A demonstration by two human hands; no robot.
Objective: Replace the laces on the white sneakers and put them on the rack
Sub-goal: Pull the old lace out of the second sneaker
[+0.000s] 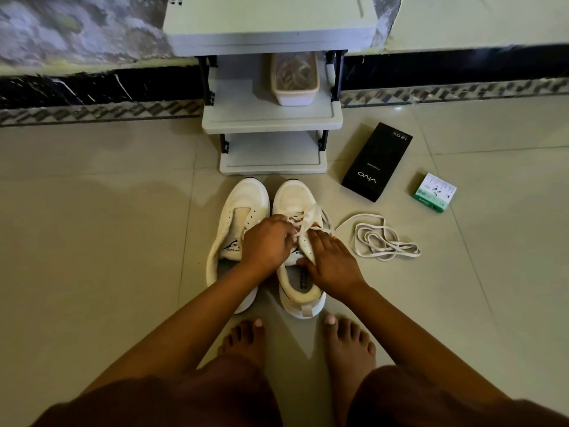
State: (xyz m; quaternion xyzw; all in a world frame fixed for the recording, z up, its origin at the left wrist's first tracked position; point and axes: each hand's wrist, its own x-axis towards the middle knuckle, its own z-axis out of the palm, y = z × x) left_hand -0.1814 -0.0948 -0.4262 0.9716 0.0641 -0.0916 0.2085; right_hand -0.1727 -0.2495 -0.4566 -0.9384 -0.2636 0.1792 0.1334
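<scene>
Two white sneakers stand side by side on the tiled floor, toes toward the rack. The left sneaker [238, 211] has bare eyelets and no lace. The right sneaker [294, 198] carries a white lace across its eyelets. My left hand [266, 241] pinches that lace over the tongue. My right hand [331, 261] rests on the right sneaker's side and collar, fingers spread along it. A loose white lace [380, 238] lies in a tangle on the floor to the right of the sneakers.
A grey shoe rack [272, 121] stands against the wall just beyond the sneakers; a plastic tub [295, 94] sits on its middle shelf. A black phone box [377, 161] and a small green-white box [434, 192] lie to the right. My bare feet [349, 343] are behind the sneakers.
</scene>
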